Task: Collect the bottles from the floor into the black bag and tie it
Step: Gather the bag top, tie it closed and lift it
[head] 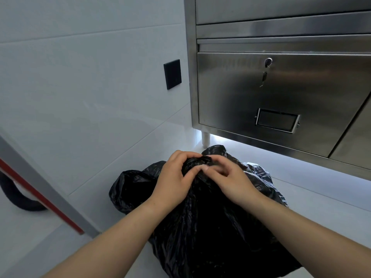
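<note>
A bulging black plastic bag (210, 227) sits on the white floor in front of me, its mouth gathered into a bunch at the top. My left hand (174, 177) grips that bunched neck from the left, fingers curled over it. From the right, my right hand (226, 175) pinches the same gathered plastic, and the two hands touch. A loose flap of the bag sticks up behind the hands. No bottles show; whatever the bag holds is hidden.
A stainless steel cabinet (281, 87) on short legs stands just beyond the bag, with a key in its lock. A white tiled wall with a black switch plate (172, 74) is on the left. A grey and red bar (40, 199) and a dark hose (16, 195) lie far left.
</note>
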`<state>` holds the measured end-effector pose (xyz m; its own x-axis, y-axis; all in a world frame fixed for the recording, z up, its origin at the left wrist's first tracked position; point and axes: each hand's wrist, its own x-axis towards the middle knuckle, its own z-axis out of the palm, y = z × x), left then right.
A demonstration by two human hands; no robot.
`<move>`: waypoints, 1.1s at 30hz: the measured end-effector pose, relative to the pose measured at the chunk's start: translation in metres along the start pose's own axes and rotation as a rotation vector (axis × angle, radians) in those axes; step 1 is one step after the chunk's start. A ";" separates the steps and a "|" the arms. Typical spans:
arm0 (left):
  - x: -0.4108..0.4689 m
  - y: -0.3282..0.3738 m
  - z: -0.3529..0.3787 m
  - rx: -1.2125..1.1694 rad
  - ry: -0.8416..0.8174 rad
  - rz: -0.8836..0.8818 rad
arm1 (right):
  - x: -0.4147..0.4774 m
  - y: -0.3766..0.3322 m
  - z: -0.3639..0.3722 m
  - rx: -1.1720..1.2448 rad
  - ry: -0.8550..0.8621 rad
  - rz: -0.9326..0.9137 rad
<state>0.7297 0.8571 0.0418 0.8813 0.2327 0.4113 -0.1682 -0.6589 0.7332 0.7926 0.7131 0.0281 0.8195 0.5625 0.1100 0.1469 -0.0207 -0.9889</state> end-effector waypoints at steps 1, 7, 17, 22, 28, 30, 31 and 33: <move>0.001 -0.002 -0.002 -0.020 0.008 -0.025 | -0.002 0.001 0.002 -0.024 -0.046 -0.005; 0.004 -0.006 -0.006 -0.083 0.022 -0.104 | 0.000 0.002 0.009 -0.360 0.103 -0.070; 0.005 -0.005 -0.005 -0.152 -0.017 -0.129 | 0.001 -0.001 0.010 -0.624 0.230 -0.292; 0.005 -0.007 -0.009 -0.162 -0.073 -0.117 | 0.007 -0.003 0.000 -0.626 0.128 -0.295; 0.007 -0.008 -0.011 -0.195 -0.083 -0.096 | 0.011 -0.008 -0.005 -0.398 0.026 -0.211; 0.008 -0.007 -0.010 -0.202 -0.084 -0.082 | 0.009 -0.008 -0.004 -0.305 0.017 -0.168; 0.009 -0.006 -0.009 -0.202 -0.082 -0.076 | 0.008 -0.007 -0.002 -0.257 0.020 -0.153; 0.010 -0.006 -0.008 -0.202 -0.074 -0.066 | 0.008 -0.007 0.001 -0.143 0.050 -0.130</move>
<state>0.7360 0.8691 0.0463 0.9219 0.2127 0.3237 -0.1877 -0.4859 0.8536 0.7977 0.7180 0.0358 0.8144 0.5266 0.2440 0.3274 -0.0698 -0.9423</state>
